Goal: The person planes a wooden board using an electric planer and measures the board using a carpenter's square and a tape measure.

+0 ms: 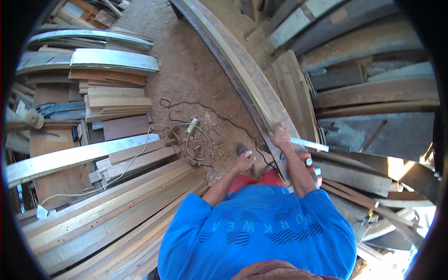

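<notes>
Wood first: risking a slip of the long curved brown timber plank [242, 74] running away across the dirt floor, right hand [281, 138] clasping its near end, left hand [244, 161] hanging loosely curled beside the trailing black cable [219, 116], inviting a snag.

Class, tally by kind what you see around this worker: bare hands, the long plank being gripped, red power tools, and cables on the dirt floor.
Bare hands: 2, left hand and right hand
Long brown wooden plank: 1
Red power tool: 1
Cables: 2, thin black cable and white cable
Total: 6
</notes>
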`<action>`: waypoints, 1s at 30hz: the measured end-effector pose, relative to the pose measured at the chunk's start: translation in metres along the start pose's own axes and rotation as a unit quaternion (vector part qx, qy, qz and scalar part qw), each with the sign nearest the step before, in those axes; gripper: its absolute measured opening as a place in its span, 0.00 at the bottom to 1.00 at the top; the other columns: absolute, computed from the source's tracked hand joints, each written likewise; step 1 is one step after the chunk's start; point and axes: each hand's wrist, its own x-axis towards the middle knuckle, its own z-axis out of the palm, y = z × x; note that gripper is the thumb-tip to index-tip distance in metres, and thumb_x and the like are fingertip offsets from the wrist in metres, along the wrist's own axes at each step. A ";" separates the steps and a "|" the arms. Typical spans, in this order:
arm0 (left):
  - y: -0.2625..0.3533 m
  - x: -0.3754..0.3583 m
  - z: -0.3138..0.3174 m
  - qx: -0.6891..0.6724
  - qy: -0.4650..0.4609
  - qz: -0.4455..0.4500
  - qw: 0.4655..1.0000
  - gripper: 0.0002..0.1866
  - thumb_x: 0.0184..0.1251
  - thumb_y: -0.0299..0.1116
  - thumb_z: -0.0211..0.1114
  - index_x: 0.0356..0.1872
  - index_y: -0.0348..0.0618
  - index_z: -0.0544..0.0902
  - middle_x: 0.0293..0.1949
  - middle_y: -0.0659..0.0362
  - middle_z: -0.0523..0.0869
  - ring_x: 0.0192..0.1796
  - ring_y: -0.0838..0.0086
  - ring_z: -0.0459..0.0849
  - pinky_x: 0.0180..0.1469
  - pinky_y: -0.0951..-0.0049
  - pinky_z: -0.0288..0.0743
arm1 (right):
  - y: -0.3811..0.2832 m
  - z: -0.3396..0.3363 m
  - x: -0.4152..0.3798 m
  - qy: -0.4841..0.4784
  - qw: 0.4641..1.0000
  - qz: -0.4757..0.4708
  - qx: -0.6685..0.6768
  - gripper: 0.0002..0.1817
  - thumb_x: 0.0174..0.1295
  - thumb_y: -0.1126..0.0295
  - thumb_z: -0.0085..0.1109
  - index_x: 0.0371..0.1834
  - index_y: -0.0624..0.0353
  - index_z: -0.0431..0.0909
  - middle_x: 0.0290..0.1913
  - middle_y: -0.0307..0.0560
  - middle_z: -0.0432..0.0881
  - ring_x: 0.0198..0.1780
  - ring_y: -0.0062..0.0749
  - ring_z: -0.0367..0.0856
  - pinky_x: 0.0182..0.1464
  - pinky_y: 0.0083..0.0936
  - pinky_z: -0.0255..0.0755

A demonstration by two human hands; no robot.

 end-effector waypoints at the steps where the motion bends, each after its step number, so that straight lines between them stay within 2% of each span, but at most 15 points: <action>1: -0.003 0.000 -0.006 -0.021 0.016 0.001 1.000 0.36 0.69 0.45 0.66 0.71 0.30 0.70 0.67 0.39 0.77 0.64 0.55 0.82 0.67 0.62 0.73 | -0.001 0.004 0.003 0.003 1.000 0.016 0.012 0.35 0.56 0.56 0.67 0.62 0.70 0.73 0.50 0.74 0.84 0.56 0.61 0.84 0.61 0.49 0.77; 3: -0.011 0.002 -0.010 -0.069 0.043 0.004 0.997 0.37 0.68 0.46 0.67 0.71 0.30 0.70 0.66 0.39 0.78 0.64 0.54 0.82 0.67 0.60 0.73 | 0.006 0.008 0.005 0.013 1.000 -0.008 0.019 0.27 0.55 0.61 0.65 0.54 0.69 0.80 0.47 0.71 0.86 0.53 0.64 0.85 0.59 0.49 0.78; 5: -0.019 0.005 -0.008 -0.103 0.065 0.004 0.993 0.40 0.67 0.49 0.69 0.72 0.31 0.69 0.64 0.41 0.80 0.63 0.56 0.82 0.67 0.60 0.74 | 0.007 0.006 0.002 -0.024 0.998 -0.049 -0.002 0.24 0.50 0.62 0.66 0.47 0.70 0.83 0.47 0.72 0.85 0.52 0.64 0.85 0.56 0.47 0.79; 7: 0.005 0.006 -0.023 -0.192 0.077 -0.006 0.978 0.42 0.66 0.51 0.70 0.72 0.32 0.68 0.61 0.43 0.82 0.62 0.57 0.83 0.66 0.59 0.75 | -0.014 -0.016 -0.026 -0.066 0.992 -0.073 0.084 0.31 0.50 0.61 0.68 0.55 0.71 0.80 0.45 0.68 0.87 0.47 0.49 0.88 0.52 0.37 0.81; 9: 0.074 -0.036 -0.040 -0.332 0.068 -0.026 0.940 0.43 0.64 0.53 0.71 0.72 0.33 0.68 0.59 0.46 0.83 0.61 0.58 0.83 0.65 0.59 0.75 | -0.049 -0.050 -0.073 -0.184 0.943 -0.004 0.276 0.28 0.54 0.66 0.69 0.57 0.71 0.80 0.47 0.58 0.88 0.47 0.39 0.87 0.52 0.34 0.80; 11: 0.090 -0.041 -0.053 -0.465 -0.022 0.034 0.885 0.43 0.63 0.53 0.71 0.72 0.34 0.67 0.59 0.46 0.83 0.61 0.58 0.83 0.65 0.57 0.76 | -0.039 -0.025 -0.088 -0.230 0.880 -0.067 0.411 0.23 0.60 0.70 0.67 0.58 0.72 0.80 0.49 0.51 0.87 0.48 0.35 0.86 0.53 0.33 0.80; 13: 0.126 -0.072 -0.071 -0.559 -0.105 0.059 0.821 0.41 0.64 0.51 0.69 0.70 0.34 0.67 0.61 0.45 0.81 0.61 0.55 0.82 0.66 0.52 0.77 | -0.058 -0.040 -0.119 -0.253 0.866 -0.053 0.429 0.23 0.61 0.71 0.67 0.58 0.73 0.79 0.49 0.52 0.87 0.48 0.35 0.86 0.54 0.32 0.79; 14: 0.138 -0.088 -0.073 -0.586 -0.106 0.074 0.800 0.40 0.65 0.50 0.69 0.70 0.34 0.67 0.61 0.45 0.81 0.61 0.55 0.82 0.66 0.52 0.77 | -0.072 -0.055 -0.140 -0.263 0.858 -0.047 0.438 0.23 0.61 0.71 0.67 0.59 0.73 0.79 0.50 0.53 0.87 0.49 0.36 0.86 0.55 0.32 0.79; 15: 0.148 -0.101 -0.076 -0.610 -0.108 0.089 0.780 0.40 0.65 0.49 0.68 0.71 0.34 0.66 0.61 0.44 0.80 0.61 0.54 0.82 0.66 0.51 0.77 | -0.089 -0.080 -0.158 -0.274 0.837 -0.067 0.469 0.25 0.61 0.68 0.68 0.59 0.74 0.78 0.50 0.54 0.86 0.49 0.36 0.85 0.54 0.31 0.79; 18: 0.190 -0.137 -0.087 -0.635 -0.121 0.132 0.751 0.38 0.66 0.46 0.66 0.71 0.33 0.66 0.61 0.43 0.80 0.62 0.53 0.82 0.66 0.50 0.76 | -0.112 -0.134 -0.188 -0.260 0.842 -0.110 0.460 0.32 0.62 0.58 0.69 0.60 0.76 0.77 0.51 0.54 0.86 0.51 0.35 0.84 0.55 0.28 0.78; 21: 0.240 -0.163 -0.108 -0.627 -0.140 0.208 0.737 0.39 0.67 0.48 0.65 0.72 0.32 0.65 0.61 0.43 0.80 0.62 0.52 0.82 0.67 0.50 0.75 | -0.111 -0.155 -0.187 -0.185 0.854 -0.091 0.477 0.38 0.63 0.48 0.66 0.61 0.75 0.76 0.55 0.56 0.83 0.56 0.34 0.80 0.58 0.32 0.73; 24: 0.273 -0.168 -0.136 -0.618 -0.183 0.335 0.688 0.40 0.70 0.52 0.61 0.73 0.32 0.62 0.63 0.42 0.79 0.65 0.51 0.80 0.68 0.48 0.74 | -0.162 -0.211 -0.218 -0.180 0.661 -0.358 0.634 0.41 0.63 0.42 0.66 0.59 0.76 0.76 0.47 0.49 0.85 0.50 0.31 0.82 0.49 0.26 0.76; 27: 0.316 -0.184 -0.166 -0.587 -0.167 0.425 0.669 0.45 0.71 0.62 0.58 0.76 0.37 0.60 0.67 0.42 0.75 0.68 0.49 0.76 0.68 0.43 0.74 | -0.201 -0.249 -0.245 -0.071 0.650 -0.499 0.568 0.38 0.63 0.42 0.67 0.53 0.74 0.77 0.39 0.41 0.82 0.42 0.25 0.77 0.41 0.26 0.71; 29: 0.346 -0.207 -0.178 -0.569 -0.115 0.438 0.686 0.50 0.67 0.71 0.57 0.78 0.43 0.59 0.70 0.44 0.72 0.68 0.48 0.75 0.67 0.39 0.74 | -0.225 -0.274 -0.261 -0.076 0.706 -0.485 0.511 0.38 0.65 0.44 0.66 0.60 0.74 0.75 0.49 0.48 0.82 0.52 0.28 0.77 0.52 0.28 0.71; 30: 0.356 -0.210 -0.185 -0.595 -0.179 0.457 0.637 0.50 0.67 0.72 0.57 0.78 0.44 0.60 0.70 0.44 0.72 0.68 0.49 0.74 0.67 0.39 0.74 | -0.235 -0.282 -0.264 -0.069 0.713 -0.491 0.496 0.38 0.66 0.46 0.65 0.61 0.74 0.75 0.52 0.50 0.83 0.53 0.29 0.78 0.55 0.29 0.71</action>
